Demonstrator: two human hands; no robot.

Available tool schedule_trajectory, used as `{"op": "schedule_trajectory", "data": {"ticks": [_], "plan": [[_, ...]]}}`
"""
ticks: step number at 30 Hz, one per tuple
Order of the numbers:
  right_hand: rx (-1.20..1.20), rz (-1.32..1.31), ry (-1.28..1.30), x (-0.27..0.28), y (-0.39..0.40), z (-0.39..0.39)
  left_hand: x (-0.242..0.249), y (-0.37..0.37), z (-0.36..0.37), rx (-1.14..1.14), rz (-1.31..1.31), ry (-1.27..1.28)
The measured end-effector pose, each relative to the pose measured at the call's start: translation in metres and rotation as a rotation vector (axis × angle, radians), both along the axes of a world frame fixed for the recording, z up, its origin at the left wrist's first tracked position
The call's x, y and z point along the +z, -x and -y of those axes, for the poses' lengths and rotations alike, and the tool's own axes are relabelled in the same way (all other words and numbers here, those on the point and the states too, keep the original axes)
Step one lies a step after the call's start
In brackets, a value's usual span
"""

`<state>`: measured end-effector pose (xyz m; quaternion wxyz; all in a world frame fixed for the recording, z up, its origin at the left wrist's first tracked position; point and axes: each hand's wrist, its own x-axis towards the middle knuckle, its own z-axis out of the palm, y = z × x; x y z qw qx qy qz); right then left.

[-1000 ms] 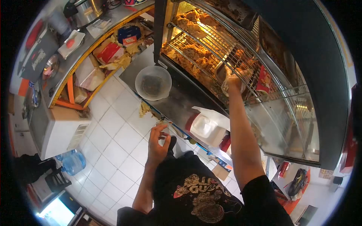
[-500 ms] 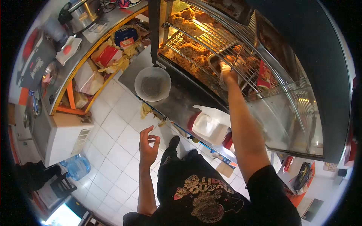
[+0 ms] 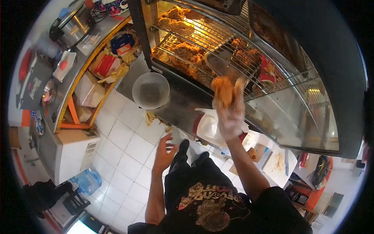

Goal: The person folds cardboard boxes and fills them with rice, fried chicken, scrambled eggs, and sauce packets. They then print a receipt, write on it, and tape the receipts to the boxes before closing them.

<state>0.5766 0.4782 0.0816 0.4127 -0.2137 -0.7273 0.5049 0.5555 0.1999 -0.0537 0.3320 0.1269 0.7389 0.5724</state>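
My right hand (image 3: pixel 230 119), in a clear plastic glove, grips a piece of fried chicken (image 3: pixel 223 90) at the front opening of the warming cabinet. Motion smears the fingers and the chicken. Just below that hand, on the metal ledge, sits an open white-lined box with red sides (image 3: pixel 207 126). Behind the chicken, a metal tray (image 3: pixel 218 60) lies inside the cabinet. My left hand (image 3: pixel 165 152) hangs bare over the floor, fingers loosely bent and apart, holding nothing.
Wire racks (image 3: pixel 249 66) in the lit cabinet carry more fried chicken (image 3: pixel 175 23). A translucent round tub (image 3: pixel 151 91) stands on the ledge. The cabinet's glass panel (image 3: pixel 288 113) is at the right. A knife (image 3: pixel 286 163) lies on a white board (image 3: pixel 276 165). A water jug (image 3: pixel 89 181) stands on the floor.
My right hand has come out of the cabinet toward me, bringing the piece of fried chicken over the box. My left hand has shifted slightly right, and the view has shifted.
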Motion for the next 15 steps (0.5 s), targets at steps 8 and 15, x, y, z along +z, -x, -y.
{"op": "schedule_trajectory", "data": {"ticks": [8, 15], "plan": [[-0.103, 0.348, 0.278, -0.067, -0.137, 0.024, -0.025, -0.015, -0.111, -0.370, -0.146, 0.060], [-0.102, 1.075, -0.288, -0.104, -0.185, -0.001, -0.018, -0.013, -0.133, -0.410, -0.095, 0.016]]}}
